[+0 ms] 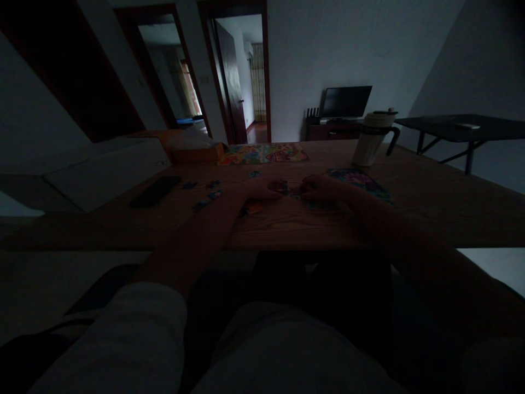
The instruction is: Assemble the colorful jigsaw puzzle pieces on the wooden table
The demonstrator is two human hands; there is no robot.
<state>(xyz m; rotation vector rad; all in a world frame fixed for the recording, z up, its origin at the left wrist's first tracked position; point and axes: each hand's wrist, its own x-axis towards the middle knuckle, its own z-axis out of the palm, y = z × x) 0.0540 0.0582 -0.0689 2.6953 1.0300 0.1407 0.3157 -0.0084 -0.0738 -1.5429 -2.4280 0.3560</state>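
My left hand [262, 188] is over the wooden table, its fingers closed around a dark jigsaw puzzle piece [280, 187] with a reddish patch. Just to the right, my right hand [322, 187] is curled with its fingertips down near the tabletop; what they pinch is too dark to make out. An orange and dark puzzle piece [252, 208] lies below my left hand. Several bluish pieces [209, 200] are scattered left of my left forearm. Beyond my right forearm lies a dark floral picture sheet [361, 180], partly covered by the arm.
A black phone-like slab [156, 191] lies beside a long white box [90, 169] at left. Behind are an orange tissue box [197, 152] and a colourful printed sheet [264, 154]. A lidded tumbler with a handle [369, 141] stands back right on the table [443, 208].
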